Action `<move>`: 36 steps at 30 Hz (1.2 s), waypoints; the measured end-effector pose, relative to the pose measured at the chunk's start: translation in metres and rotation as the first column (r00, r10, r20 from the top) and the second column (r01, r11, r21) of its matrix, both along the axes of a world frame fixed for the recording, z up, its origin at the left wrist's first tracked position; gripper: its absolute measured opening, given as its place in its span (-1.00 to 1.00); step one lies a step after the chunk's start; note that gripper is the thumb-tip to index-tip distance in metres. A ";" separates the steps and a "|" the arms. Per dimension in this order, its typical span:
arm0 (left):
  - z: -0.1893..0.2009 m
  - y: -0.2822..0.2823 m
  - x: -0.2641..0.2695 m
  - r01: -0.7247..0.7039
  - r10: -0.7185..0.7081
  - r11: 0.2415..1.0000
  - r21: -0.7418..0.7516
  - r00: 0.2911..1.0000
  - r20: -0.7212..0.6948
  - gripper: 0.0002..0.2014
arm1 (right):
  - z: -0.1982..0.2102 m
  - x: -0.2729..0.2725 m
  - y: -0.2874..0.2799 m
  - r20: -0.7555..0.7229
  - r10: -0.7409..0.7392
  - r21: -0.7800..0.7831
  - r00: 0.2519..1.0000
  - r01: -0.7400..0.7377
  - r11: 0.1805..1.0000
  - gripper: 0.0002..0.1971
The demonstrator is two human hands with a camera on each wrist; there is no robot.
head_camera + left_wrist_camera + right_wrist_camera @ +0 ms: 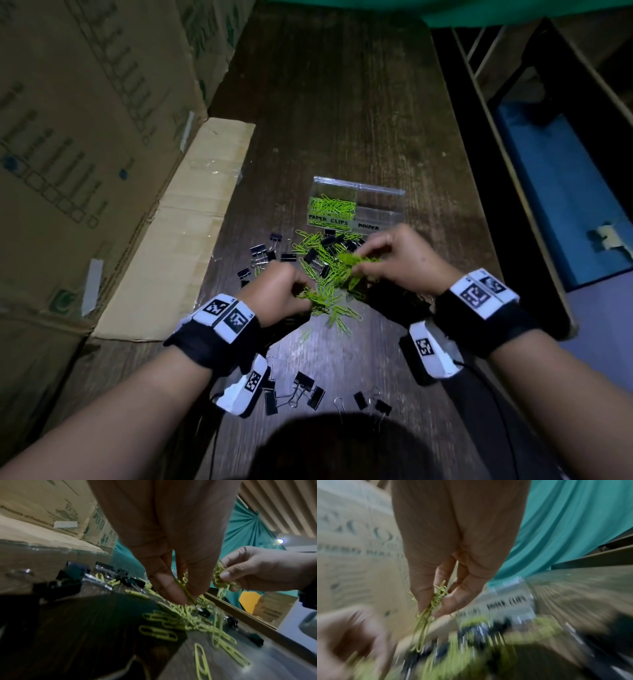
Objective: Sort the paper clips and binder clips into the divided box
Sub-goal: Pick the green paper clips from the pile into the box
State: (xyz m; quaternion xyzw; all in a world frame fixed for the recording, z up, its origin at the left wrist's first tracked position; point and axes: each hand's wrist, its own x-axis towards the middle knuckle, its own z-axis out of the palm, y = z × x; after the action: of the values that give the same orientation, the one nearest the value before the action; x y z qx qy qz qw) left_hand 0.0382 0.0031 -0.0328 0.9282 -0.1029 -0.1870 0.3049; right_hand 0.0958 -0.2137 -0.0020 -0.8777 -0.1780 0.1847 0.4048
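A clear divided box (379,198) stands mid-table; its left compartment, labelled PAPER CLIPS, holds green paper clips (331,207), and the right one is labelled BINDER. In front of it lies a mixed pile of green paper clips (325,270) and black binder clips (258,249). My left hand (275,291) pinches a bunch of green paper clips (184,584) at the pile's near left. My right hand (400,255) pinches a tangle of green paper clips (436,601) just above the pile, in front of the box. More binder clips (308,389) lie near me.
Large cardboard boxes (85,137) line the table's left side, with a folded flap (191,222) lying on the wood. The table's right edge (493,219) drops to a dark gap with a blue item (561,192) below. Green cloth (445,10) hangs at the far end.
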 end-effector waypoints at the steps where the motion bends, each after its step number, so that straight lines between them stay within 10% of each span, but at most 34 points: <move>1: 0.005 0.001 0.003 -0.004 0.004 1.000 -0.011 1.000 0.008 -0.82 | 0.008 0.010 0.004 0.002 -0.018 0.023 1.000 0.018 1.000 -0.89; 15: 0.071 -0.012 0.129 -0.332 0.305 0.942 0.041 0.902 0.307 -0.90 | 0.013 0.092 0.044 0.215 -0.188 -0.190 0.958 0.230 0.954 -0.66; 23: 0.050 -0.050 0.140 -0.104 0.026 0.937 0.333 0.973 0.229 -0.75 | -0.016 0.018 0.015 0.149 -0.029 -0.197 0.988 0.058 0.979 -0.88; 27: 0.041 -0.038 0.100 -0.043 -0.040 0.974 0.224 0.935 0.354 -0.78 | -0.033 0.000 0.008 0.198 -0.007 -0.321 0.980 0.071 0.944 -0.87; 31: 0.004 -0.030 0.053 0.229 -0.267 0.940 0.252 0.955 0.127 -0.79 | -0.047 -0.013 0.000 0.187 0.021 -0.387 0.982 0.054 0.920 -0.88; 36: -0.016 -0.028 0.047 0.222 -0.265 0.946 0.237 0.950 0.167 -0.80 | -0.047 -0.016 -0.008 0.209 0.049 -0.314 0.977 0.020 0.949 -0.85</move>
State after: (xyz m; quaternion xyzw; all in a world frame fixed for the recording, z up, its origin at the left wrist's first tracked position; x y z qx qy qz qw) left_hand 0.0852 -0.0250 -0.0492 0.9496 -0.2261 -0.1407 0.1654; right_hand 0.0797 -0.2217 -0.0492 -0.9443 -0.1955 0.1181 0.2370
